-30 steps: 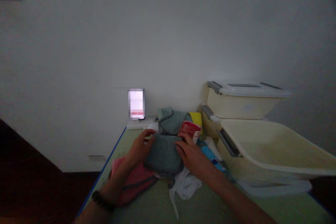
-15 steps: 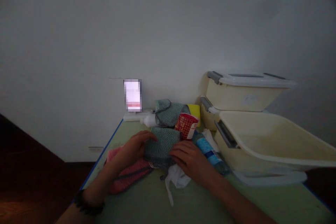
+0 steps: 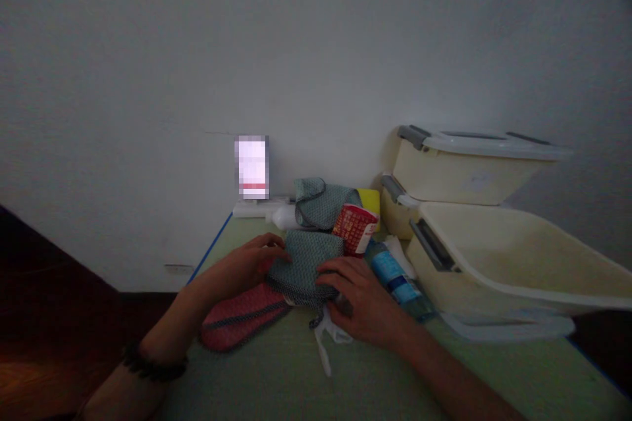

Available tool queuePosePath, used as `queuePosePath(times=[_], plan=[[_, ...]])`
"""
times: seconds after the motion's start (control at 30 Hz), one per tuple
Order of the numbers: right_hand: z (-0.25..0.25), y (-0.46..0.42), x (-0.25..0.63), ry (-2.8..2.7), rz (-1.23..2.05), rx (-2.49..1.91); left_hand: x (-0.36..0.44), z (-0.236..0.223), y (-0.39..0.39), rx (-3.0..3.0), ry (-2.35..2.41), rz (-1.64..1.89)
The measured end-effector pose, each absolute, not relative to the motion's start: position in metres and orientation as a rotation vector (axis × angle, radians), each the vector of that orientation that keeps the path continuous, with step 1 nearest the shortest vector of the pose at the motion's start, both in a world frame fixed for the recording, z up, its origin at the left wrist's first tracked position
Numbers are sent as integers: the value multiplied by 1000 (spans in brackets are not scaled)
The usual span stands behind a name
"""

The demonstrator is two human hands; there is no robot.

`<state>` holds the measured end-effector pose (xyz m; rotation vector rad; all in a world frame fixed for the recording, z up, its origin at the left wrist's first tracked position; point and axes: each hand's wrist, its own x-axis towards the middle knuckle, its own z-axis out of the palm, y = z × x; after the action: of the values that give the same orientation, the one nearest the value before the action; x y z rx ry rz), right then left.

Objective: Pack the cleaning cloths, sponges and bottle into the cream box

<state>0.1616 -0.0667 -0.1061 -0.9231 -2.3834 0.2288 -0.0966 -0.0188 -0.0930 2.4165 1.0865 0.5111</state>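
Observation:
A folded grey-green cloth [image 3: 309, 266] with a dark stitched border lies in the middle of the table. My left hand [image 3: 251, 266] rests at its left edge, fingers apart and thumb tip on the fabric. At the right edge my right hand [image 3: 358, 299] lies with spread, bent fingers on the cloth, the thumb lower and apart from them. Under and left of the cloth is a pink cloth [image 3: 241, 316] with a dark edge. A white plastic bag [image 3: 336, 329] sticks out near my right thumb. Behind stands a tilted red paper cup [image 3: 353, 230].
A second grey-green cloth [image 3: 320, 204], a white bottle [image 3: 285, 218] and a yellow item [image 3: 371, 200] lie at the back. A blue-labelled plastic bottle [image 3: 397, 279] lies right, beside an open cream bin [image 3: 429, 289]. Lidded bins [image 3: 454, 174] are stacked behind. A lit phone [image 3: 253, 168] stands by the wall.
My left fingers have shifted slightly along the cloth's left edge. My right thumb has opened away from its fingers, covering more of the white bag. The camera view has tilted slightly.

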Motion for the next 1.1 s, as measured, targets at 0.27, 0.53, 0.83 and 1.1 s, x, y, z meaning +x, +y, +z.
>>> queuePosePath(times=[0.27,0.53,0.83,1.1], plan=[[-115,-64,155,-2352,160,-859,-98,-91,-16,2401,1020,604],[-103,-70,155,-1887,435,-987,-76,-73,-30,2111,921,941],[-74,-56,149,-1625,844,-954,-70,-63,-44,1750,857,938],[-87,-49,141,-1453,892,-943,-61,-69,-36,1513,1043,1266]])
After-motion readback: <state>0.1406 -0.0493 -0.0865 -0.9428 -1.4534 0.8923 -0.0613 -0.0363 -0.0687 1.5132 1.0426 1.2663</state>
